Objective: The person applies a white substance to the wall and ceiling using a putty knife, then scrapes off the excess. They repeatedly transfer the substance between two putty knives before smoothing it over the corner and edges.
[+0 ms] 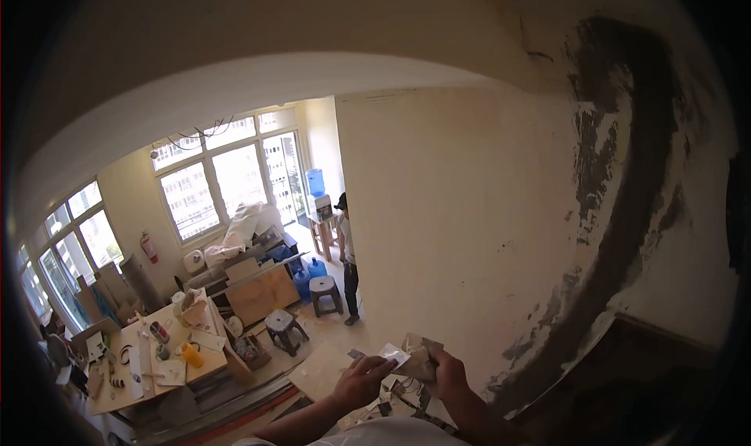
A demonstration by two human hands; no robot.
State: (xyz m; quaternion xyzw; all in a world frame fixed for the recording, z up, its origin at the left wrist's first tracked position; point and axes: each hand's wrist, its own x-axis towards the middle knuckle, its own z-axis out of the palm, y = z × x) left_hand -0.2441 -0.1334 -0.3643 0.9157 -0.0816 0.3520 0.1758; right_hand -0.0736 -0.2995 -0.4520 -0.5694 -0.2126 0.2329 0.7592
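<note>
My left hand [361, 381] grips a small scraper [393, 355] with a pale flat blade that points toward the right hand. My right hand [447, 370] holds a flat putty board [419, 350] smeared with greyish filler. The blade's tip meets the board's edge. Both hands are low in the view, close together in front of a cream wall [454, 211]. A dark grey band of rough plaster [618, 180] curves down that wall just to the right of my hands.
I look down from high up into a cluttered room. A person [346, 258] stands far below by a water dispenser [317, 192]. Stools [325, 289], blue bottles, boards and a littered worktable [149, 356] fill the floor at the left, under large windows [227, 176].
</note>
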